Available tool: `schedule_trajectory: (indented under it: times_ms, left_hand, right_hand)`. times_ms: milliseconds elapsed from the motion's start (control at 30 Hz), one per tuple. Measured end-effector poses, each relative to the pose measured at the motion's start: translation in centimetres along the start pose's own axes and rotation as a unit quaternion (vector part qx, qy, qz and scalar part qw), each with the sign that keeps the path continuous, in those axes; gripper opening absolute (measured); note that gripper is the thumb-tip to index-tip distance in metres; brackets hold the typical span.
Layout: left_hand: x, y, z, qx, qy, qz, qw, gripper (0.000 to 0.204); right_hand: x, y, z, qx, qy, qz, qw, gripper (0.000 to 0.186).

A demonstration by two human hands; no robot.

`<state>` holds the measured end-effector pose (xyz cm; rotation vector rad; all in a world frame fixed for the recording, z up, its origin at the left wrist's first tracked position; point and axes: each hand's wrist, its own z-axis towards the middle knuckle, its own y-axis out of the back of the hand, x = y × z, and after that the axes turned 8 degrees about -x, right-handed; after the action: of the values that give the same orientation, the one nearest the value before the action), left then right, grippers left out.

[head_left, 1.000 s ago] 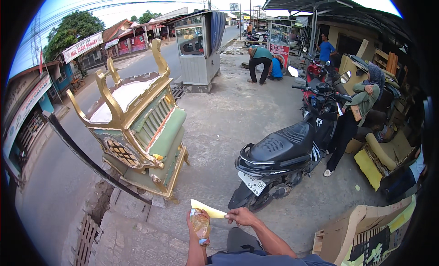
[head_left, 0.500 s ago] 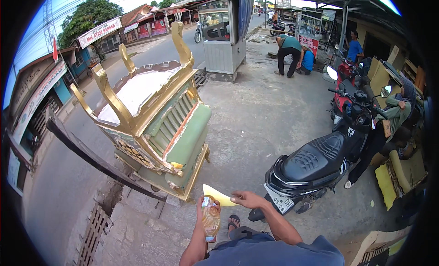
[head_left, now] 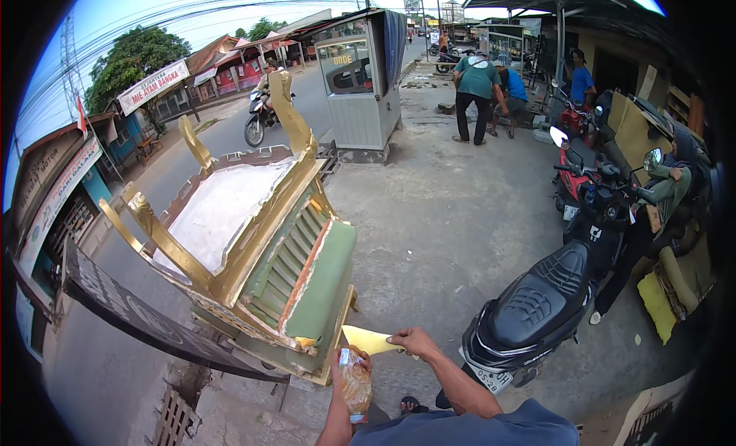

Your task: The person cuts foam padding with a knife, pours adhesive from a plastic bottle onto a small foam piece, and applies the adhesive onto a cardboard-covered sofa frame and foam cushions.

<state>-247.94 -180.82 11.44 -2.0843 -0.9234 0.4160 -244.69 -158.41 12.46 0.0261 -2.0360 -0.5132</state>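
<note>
My left hand [head_left: 338, 373] is closed around a clear package [head_left: 356, 387] with amber-brown contents, held upright. My right hand [head_left: 414, 344] pinches the right end of a flat, pale yellow piece [head_left: 367, 340], foam or sheet, just above the package. Beyond my hands stands a tall piece of gold-framed furniture [head_left: 314, 270] with green upholstery, slats, raised gold legs or posts and a white underside or top, apparently stacked. A long dark curved board [head_left: 158, 322] runs along its left. My right hand is nearest a parked black scooter [head_left: 537, 291].
A grey food kiosk [head_left: 357, 119] stands by the road, where a rider on a motorbike [head_left: 259, 117] passes. Several people [head_left: 473, 93] are further along the pavement. A person [head_left: 666, 190] leans beside old upholstered pieces [head_left: 678, 274] at right. A grated drain [head_left: 170, 421] lies lower left.
The view has shifted, bringing the furniture and my hands rightward in the picture. A motorbike has appeared on the road. The crouching person ahead has risen a little, still bent.
</note>
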Motion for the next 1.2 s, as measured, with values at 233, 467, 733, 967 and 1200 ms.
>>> schedule_trajectory:
  times_ms: [233,467,733,967,1200]
  left_hand:
    - [-1.1,-9.5,4.6,-0.022,0.069,0.209,0.975,0.038]
    - [-2.6,-12.8,13.3,0.075,0.181,0.36,0.912,0.044]
    - [0.4,-14.5,18.0,0.09,0.233,0.302,0.92,0.048]
    - [2.1,-17.4,20.1,0.09,0.217,0.391,0.89,0.049]
    - [4.0,-19.0,17.3,0.1,0.237,0.413,0.874,0.049]
  right_hand:
    - [4.3,-0.3,5.7,-0.238,-0.022,0.059,0.969,0.042]
    - [6.1,0.9,8.6,-0.215,0.053,0.082,0.972,0.068]
    - [5.2,6.2,6.9,-0.289,0.001,0.091,0.953,0.057]
    - [6.0,7.1,6.1,-0.321,-0.001,0.102,0.941,0.042]
    - [3.7,9.5,6.1,-0.26,0.028,0.29,0.92,0.03]
